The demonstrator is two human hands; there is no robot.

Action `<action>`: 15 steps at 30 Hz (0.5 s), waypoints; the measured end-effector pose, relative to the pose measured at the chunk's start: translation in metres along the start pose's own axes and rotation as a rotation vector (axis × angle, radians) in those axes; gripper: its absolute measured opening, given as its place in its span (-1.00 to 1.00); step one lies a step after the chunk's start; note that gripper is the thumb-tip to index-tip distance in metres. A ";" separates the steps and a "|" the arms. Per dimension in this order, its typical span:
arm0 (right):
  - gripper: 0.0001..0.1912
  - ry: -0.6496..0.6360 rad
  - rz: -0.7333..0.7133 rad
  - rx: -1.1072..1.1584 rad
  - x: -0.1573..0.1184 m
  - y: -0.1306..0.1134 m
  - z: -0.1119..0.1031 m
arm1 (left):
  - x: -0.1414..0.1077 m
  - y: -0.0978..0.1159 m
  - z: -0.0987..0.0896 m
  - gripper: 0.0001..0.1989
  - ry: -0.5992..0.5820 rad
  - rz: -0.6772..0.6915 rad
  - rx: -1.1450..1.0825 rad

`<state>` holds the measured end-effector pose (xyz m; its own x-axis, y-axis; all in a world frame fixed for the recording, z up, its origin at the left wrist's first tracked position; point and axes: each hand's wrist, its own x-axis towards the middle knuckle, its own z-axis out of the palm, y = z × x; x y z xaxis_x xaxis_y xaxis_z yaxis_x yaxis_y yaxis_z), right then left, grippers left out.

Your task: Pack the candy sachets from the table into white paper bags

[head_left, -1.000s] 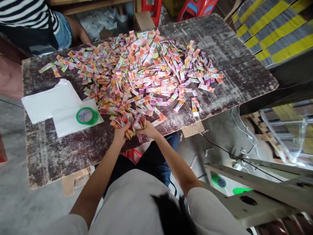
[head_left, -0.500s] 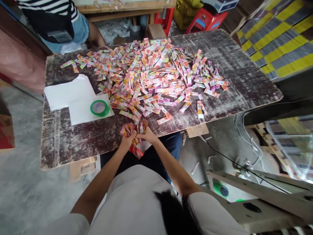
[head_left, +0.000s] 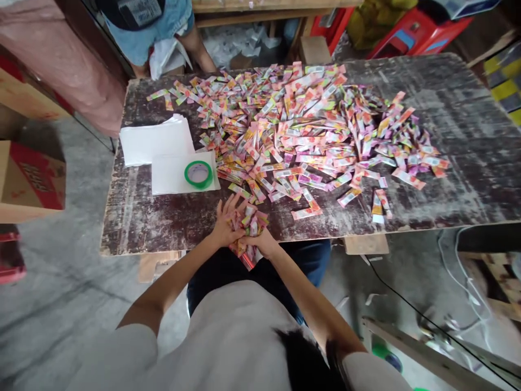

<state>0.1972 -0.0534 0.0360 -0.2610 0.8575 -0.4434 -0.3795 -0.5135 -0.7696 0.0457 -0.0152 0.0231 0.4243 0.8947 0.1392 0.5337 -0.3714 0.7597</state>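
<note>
Just past the table's near edge, a red bag (head_left: 247,259) is packed with small, colourful stick packets (head_left: 253,219) that stick out of its top. My right hand (head_left: 261,242) is closed on the bag's right side, its fingers partly hidden by the packets. Against the bunch's left side lies my left hand (head_left: 225,224), its fingers stretched out and apart, the thumb reaching toward my right hand. Beyond both hands, a wide heap of similar stick packets (head_left: 313,141) covers the middle of the table.
The worn dark table (head_left: 163,225) carries white sheets (head_left: 157,142) and a green tape roll (head_left: 198,174) at the left. Another person's arm (head_left: 197,49) shows behind the far edge. A red stool (head_left: 423,32) stands at the back; cardboard boxes (head_left: 12,179) are on the left.
My left hand has opened from its grip at the bag, with its fingers now spread along the packets. My right hand stays on the bag. The view has shifted left.
</note>
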 end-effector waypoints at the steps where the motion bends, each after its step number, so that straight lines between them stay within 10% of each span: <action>1: -0.38 0.036 0.004 0.044 0.004 0.003 0.004 | 0.001 -0.005 0.000 -0.16 -0.013 -0.019 0.027; 5: -0.39 0.139 0.033 0.189 0.029 0.008 0.010 | 0.012 -0.028 -0.011 -0.10 0.043 -0.232 0.032; 10: -0.41 0.112 -0.064 -0.021 0.086 -0.007 0.016 | 0.039 -0.080 -0.075 -0.27 0.353 -0.324 0.303; 15: -0.48 0.042 -0.050 -0.201 0.158 -0.012 0.040 | 0.048 -0.120 -0.118 -0.78 0.066 -0.246 0.489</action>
<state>0.1252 0.0868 -0.0065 -0.2074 0.8846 -0.4178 -0.2052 -0.4569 -0.8655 -0.0844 0.1015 0.0141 0.2053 0.9776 0.0464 0.8957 -0.2068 0.3936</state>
